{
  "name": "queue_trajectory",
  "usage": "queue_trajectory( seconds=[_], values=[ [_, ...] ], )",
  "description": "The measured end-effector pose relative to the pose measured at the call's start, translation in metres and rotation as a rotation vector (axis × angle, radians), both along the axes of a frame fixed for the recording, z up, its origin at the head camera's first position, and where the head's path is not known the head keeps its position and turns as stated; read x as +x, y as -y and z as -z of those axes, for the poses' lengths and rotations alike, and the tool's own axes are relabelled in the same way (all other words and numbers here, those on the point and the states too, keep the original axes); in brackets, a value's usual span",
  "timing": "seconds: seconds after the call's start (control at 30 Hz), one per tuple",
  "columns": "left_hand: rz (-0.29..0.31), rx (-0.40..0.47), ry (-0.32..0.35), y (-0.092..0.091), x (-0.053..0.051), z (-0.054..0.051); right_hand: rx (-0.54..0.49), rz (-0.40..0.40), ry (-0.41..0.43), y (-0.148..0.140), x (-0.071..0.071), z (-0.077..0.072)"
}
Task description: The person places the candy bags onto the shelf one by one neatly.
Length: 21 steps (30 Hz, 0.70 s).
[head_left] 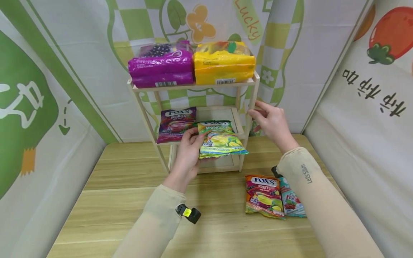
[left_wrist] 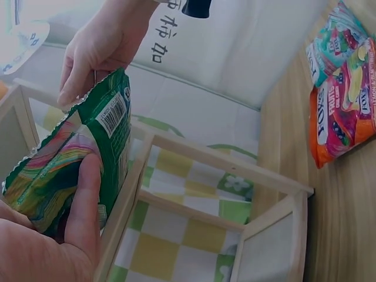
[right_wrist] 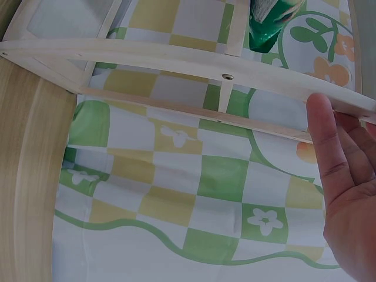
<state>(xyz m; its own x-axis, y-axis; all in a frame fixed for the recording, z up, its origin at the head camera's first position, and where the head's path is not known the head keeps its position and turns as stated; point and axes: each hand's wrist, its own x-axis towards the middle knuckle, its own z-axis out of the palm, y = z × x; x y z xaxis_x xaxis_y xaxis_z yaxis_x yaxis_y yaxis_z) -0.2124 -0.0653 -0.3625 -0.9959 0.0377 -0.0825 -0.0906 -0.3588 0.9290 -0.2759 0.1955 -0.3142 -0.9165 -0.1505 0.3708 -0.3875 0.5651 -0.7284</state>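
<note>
My left hand (head_left: pixel 188 152) grips a green FOX'S Spring Tea candy bag (head_left: pixel 221 140) by its left side, in front of the middle shelf of a small wooden rack (head_left: pixel 248 134). In the left wrist view, the thumb presses on the back of the green bag (left_wrist: pixel 114 132). My right hand (head_left: pixel 274 122) holds the rack's front right post, and in the right wrist view its fingers (right_wrist: pixel 323 126) lie on both sides of the wood. A purple FOX'S Berries bag (head_left: pixel 175 125) rests at the left of the middle shelf.
On the top shelf stand a purple packet (head_left: pixel 161 68) and a yellow packet (head_left: pixel 224 66). A red-orange FOX'S Fruits bag (head_left: pixel 262 197) lies on the wooden table (head_left: pixel 129 215), beside a teal bag (head_left: pixel 292 200) partly hidden by my right forearm. Printed fabric walls surround the table.
</note>
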Motion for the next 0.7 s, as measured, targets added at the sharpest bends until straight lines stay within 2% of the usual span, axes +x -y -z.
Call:
queue_trajectory(
  seconds=[0.27, 0.47, 0.63, 0.7],
  values=[
    [-0.017, 0.044, 0.008, -0.003, -0.005, -0.001, 0.004, 0.001, -0.001, 0.0, 0.0, 0.0],
    [-0.022, 0.104, -0.016, -0.005, -0.001, -0.004, 0.003, 0.0, 0.007, -0.001, 0.001, 0.0],
    [-0.044, 0.075, -0.071, -0.009, 0.005, -0.007, -0.002, -0.003, 0.01, -0.001, 0.001, 0.0],
    [-0.058, 0.022, -0.094, -0.01, 0.007, -0.007, -0.004, -0.006, 0.01, 0.0, 0.001, 0.0]
  ],
)
